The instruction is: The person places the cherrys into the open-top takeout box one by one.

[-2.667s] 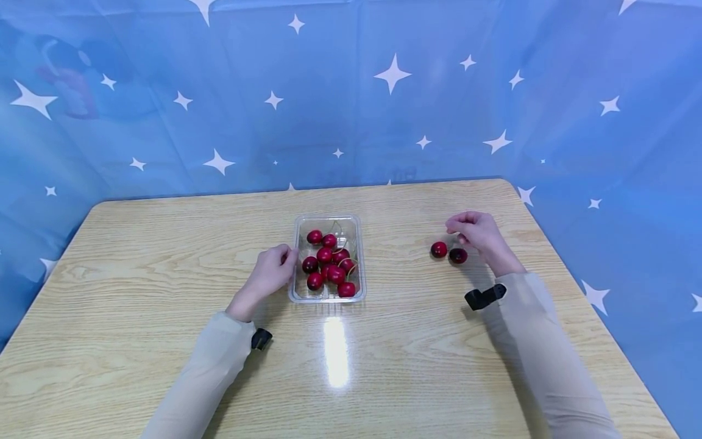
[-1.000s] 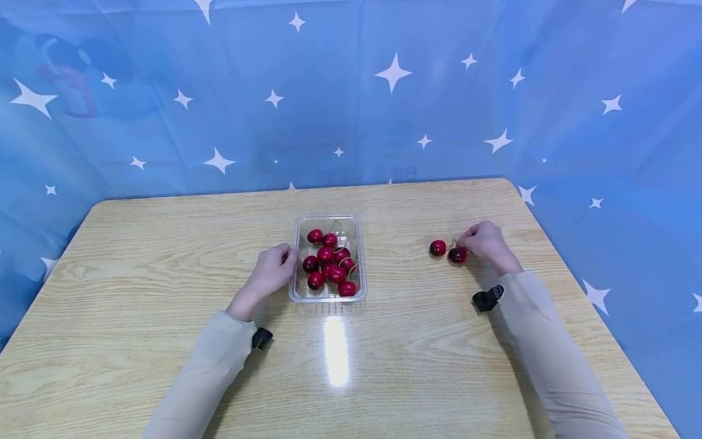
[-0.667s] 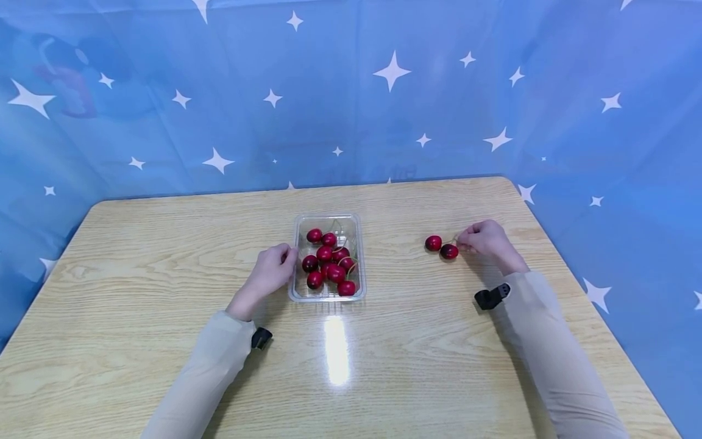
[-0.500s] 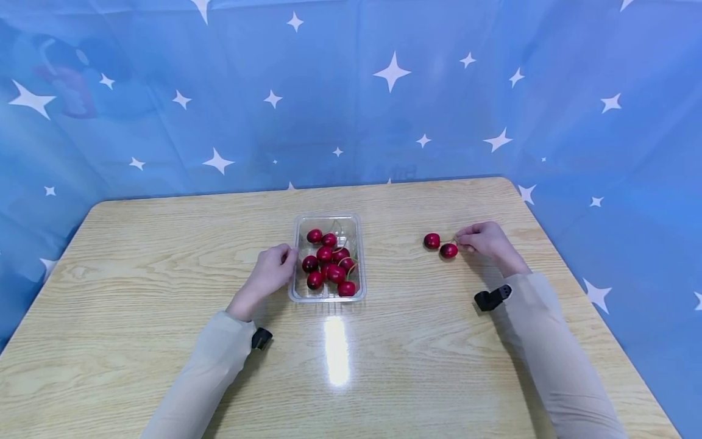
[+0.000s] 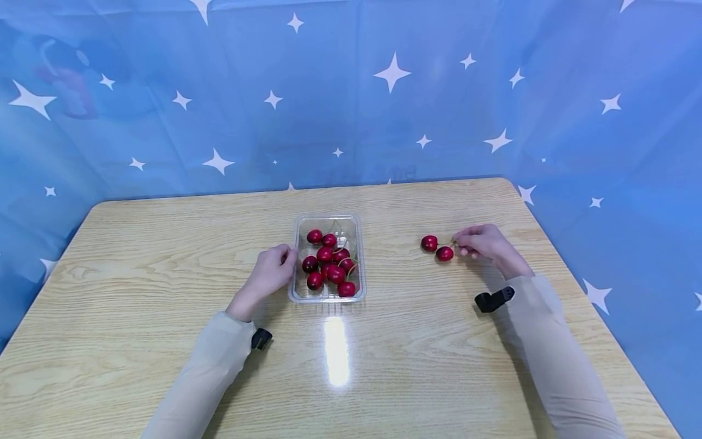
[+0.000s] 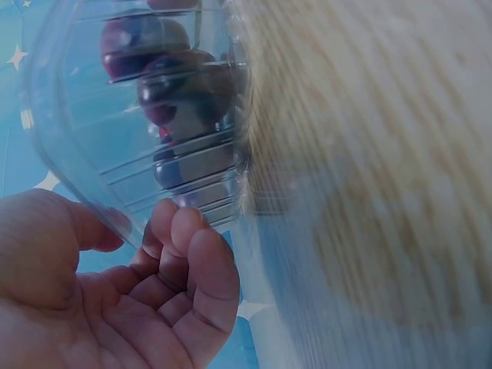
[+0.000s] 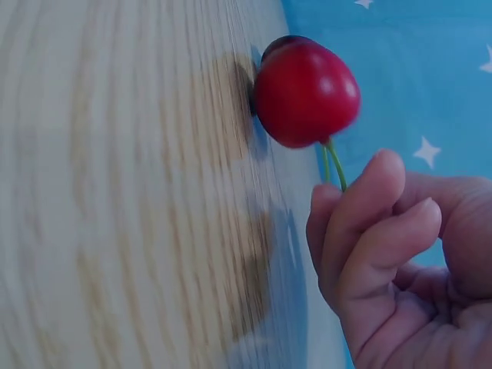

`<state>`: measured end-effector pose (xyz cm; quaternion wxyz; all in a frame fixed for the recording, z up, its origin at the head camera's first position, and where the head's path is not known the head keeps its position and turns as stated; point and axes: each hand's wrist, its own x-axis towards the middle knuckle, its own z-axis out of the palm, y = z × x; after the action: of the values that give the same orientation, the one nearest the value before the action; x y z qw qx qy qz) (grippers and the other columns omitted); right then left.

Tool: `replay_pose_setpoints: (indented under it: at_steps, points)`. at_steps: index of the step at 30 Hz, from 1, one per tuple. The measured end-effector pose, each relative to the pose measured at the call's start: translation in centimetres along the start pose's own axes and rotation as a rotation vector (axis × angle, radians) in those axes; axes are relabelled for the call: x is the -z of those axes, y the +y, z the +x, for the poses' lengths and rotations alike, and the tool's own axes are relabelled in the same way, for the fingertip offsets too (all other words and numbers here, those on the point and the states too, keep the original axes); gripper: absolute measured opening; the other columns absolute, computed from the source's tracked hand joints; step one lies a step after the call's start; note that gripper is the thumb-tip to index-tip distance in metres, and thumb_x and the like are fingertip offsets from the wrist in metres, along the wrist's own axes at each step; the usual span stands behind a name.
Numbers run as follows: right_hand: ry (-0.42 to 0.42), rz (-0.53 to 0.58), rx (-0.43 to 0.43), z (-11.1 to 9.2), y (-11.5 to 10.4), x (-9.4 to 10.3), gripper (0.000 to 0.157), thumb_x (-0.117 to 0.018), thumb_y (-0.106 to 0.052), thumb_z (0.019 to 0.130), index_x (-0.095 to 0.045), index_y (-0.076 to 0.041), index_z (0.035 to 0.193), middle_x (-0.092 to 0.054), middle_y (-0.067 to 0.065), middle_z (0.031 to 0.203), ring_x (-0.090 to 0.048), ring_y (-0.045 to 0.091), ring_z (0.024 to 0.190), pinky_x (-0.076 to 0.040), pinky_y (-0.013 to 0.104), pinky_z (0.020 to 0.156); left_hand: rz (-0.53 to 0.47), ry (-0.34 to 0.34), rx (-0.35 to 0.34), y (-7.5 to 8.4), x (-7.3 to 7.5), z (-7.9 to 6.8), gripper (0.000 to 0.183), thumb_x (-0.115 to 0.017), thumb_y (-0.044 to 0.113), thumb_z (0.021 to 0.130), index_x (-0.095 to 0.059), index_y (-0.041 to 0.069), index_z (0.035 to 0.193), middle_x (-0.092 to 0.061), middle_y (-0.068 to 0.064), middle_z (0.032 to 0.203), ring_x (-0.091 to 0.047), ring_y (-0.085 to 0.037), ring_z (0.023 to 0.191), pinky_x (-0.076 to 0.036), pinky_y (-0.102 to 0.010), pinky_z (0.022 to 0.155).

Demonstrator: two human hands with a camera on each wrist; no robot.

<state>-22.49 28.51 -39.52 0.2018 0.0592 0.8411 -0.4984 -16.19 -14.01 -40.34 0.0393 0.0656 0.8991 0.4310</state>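
Observation:
My left hand (image 5: 272,268) pinches the left rim of a clear plastic container (image 5: 361,256); in the left wrist view, the thumb lies on one side of its edge and curled fingers on the other. Several dark red cherries (image 5: 336,274) with thin stems fill the container's middle and near part. To the right, my right hand (image 5: 485,241) pinches the green stems (image 7: 337,165) of two cherries. The nearer cherry (image 5: 445,253) hangs close to the fingertips; the second cherry (image 5: 429,243) is just beyond it to the left, mostly hidden behind the first in the right wrist view.
Everything is on a light wood-grain table (image 5: 395,353), with a bright light reflection in front of the container. A blue curtain (image 5: 351,91) with white stars rises behind the table's far edge. Black wrist cameras (image 5: 493,299) sit at both sleeves.
My right hand came down from above the pair of cherries and took their stems. Both cherries have shifted a little to the left. The left hand and container have stayed put.

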Motion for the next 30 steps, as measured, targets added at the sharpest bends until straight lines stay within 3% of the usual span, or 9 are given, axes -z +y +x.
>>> replay_pose_setpoints:
  at_steps: [8,14,26,30]
  points:
    - [-0.017,0.036,0.008,-0.1,0.3,0.0,0.02,-0.058,-0.008,0.092,-0.056,0.009,0.102,-0.059,-0.004,0.064,-0.052,0.001,0.055,-0.041,0.014,0.047,0.005,-0.002,0.0,0.0,0.0,0.0,0.031,-0.043,0.017,0.1,-0.056,0.001,0.076,-0.05,-0.001,0.054,-0.047,-0.014,0.048,-0.036,-0.025,0.047]
    - [-0.008,0.085,0.012,-0.4,0.2,-0.1,0.026,-0.055,-0.011,0.094,-0.052,0.01,0.109,-0.059,-0.005,0.066,-0.049,0.0,0.053,-0.04,0.014,0.047,0.003,-0.004,-0.001,0.0,0.0,0.0,0.031,-0.043,0.017,0.1,-0.056,0.001,0.076,-0.05,-0.001,0.054,-0.046,-0.014,0.047,-0.035,-0.025,0.046]
    - [0.021,0.297,0.027,-1.1,-0.2,-1.1,0.009,-0.056,-0.013,0.094,-0.056,-0.003,0.096,-0.056,-0.008,0.064,-0.043,0.0,0.05,-0.033,0.014,0.042,-0.001,-0.015,0.012,0.0,0.0,0.0,0.031,-0.043,0.017,0.1,-0.056,0.0,0.077,-0.05,-0.002,0.056,-0.046,-0.014,0.049,-0.036,-0.026,0.047]
    - [0.012,0.44,0.035,-1.1,-0.5,-1.6,0.008,-0.054,-0.009,0.095,-0.059,-0.005,0.09,-0.06,-0.004,0.068,-0.044,0.001,0.051,-0.036,0.012,0.046,0.006,-0.01,0.009,0.1,0.1,-0.1,0.031,-0.043,0.016,0.1,-0.053,0.003,0.073,-0.05,-0.002,0.055,-0.046,-0.014,0.047,-0.036,-0.026,0.046]
